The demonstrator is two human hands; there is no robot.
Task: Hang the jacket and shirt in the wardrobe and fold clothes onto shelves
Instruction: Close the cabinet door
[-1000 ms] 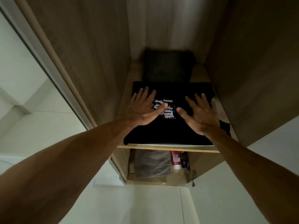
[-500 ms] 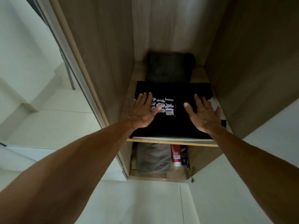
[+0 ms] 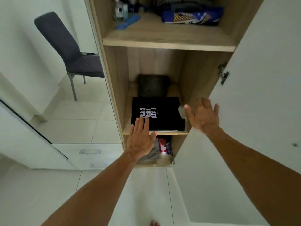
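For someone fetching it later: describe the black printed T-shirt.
Look in the open wooden wardrobe, on the middle shelf. The folded black T-shirt lies at its front edge; unlike the plain dark garment behind it, it bears white lettering.

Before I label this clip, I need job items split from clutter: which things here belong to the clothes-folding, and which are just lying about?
Job: folded black T-shirt on the middle shelf; dark folded garment behind it; left hand and right hand, both open.
Lying about: grey chair; bottles and blue patterned item on the top shelf; red tube below.
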